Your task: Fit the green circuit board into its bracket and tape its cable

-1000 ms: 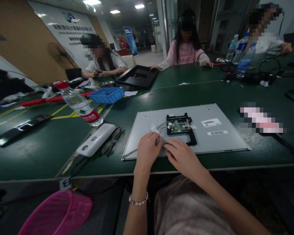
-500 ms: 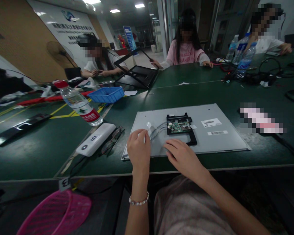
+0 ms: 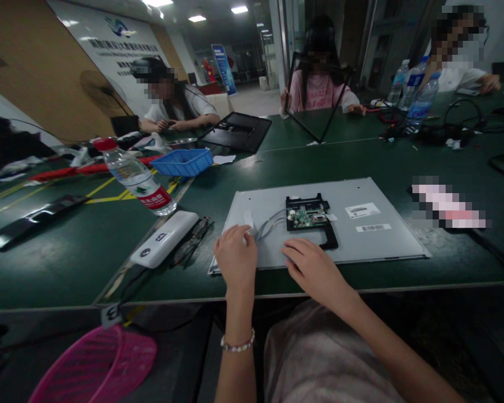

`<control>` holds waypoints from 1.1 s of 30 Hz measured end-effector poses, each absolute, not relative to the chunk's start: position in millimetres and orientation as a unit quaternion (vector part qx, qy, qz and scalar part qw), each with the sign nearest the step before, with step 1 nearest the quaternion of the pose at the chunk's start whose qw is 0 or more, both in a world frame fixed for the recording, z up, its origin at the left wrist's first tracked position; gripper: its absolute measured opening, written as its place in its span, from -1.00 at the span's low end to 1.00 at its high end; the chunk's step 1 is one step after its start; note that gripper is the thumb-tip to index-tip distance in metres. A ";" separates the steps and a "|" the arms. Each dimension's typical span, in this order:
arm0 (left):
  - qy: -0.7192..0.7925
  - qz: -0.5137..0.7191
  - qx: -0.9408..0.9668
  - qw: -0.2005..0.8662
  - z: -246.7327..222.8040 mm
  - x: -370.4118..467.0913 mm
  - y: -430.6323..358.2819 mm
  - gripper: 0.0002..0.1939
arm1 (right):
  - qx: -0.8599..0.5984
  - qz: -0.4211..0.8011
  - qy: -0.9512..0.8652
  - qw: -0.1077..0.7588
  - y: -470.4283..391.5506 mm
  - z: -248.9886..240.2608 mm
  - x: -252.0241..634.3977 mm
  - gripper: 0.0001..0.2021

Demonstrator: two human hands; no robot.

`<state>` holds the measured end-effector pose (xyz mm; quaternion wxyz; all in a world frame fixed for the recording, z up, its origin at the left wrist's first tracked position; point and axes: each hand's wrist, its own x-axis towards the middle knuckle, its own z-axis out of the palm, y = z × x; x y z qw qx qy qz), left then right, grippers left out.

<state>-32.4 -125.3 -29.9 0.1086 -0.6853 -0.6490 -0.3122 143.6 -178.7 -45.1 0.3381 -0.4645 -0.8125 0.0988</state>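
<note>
A grey flat display panel (image 3: 386,243) lies back side up on the table before me. Fixed on it is a black plastic bracket (image 3: 331,238) holding a green circuit board (image 3: 308,217). Grey wires (image 3: 273,220) run from the board toward the left side of the panel. There my left hand (image 3: 236,254) is closed, pinching what looks like a whitish strip of tape (image 3: 248,219); its fingertips are partly hidden. My right hand (image 3: 315,271) rests on the panel's near edge, fingers loosely stretched out beside the bracket, with nothing visible in them.
Left of the panel lie eyeglasses (image 3: 192,242), a white power bank (image 3: 165,239) and a water bottle (image 3: 136,179). A blue tray (image 3: 182,162) stands farther back. A pink blurred device (image 3: 448,207) lies at right. Across the table a person holds a black frame (image 3: 319,137); other people sit nearby.
My left hand has shifted slightly left, and the whitish strip stands up more. My right hand stays put. Across the table, the person has lifted the black frame off the black panel to the right.
</note>
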 end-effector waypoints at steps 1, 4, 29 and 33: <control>-0.648 -0.317 -0.685 0.104 -30.0 -32.4 -125.3 -0.73 | -0.463 0.100 -0.813 0.339 -178.7 -45.4 143.1 -0.74; -0.638 -0.335 -0.688 0.087 -29.6 -32.3 -124.6 -0.70 | -0.457 0.106 -0.812 0.348 -180.4 -43.5 142.2 -0.73; -0.534 -0.382 -0.754 -0.006 -32.5 -28.9 -121.3 -0.71 | -0.537 0.262 -0.777 0.197 -63.6 -28.7 293.2 -0.75; -0.535 -0.384 -0.753 -0.006 -32.2 -28.7 -120.5 -0.72 | -0.540 0.270 -0.776 0.182 -64.2 -29.8 288.0 -0.75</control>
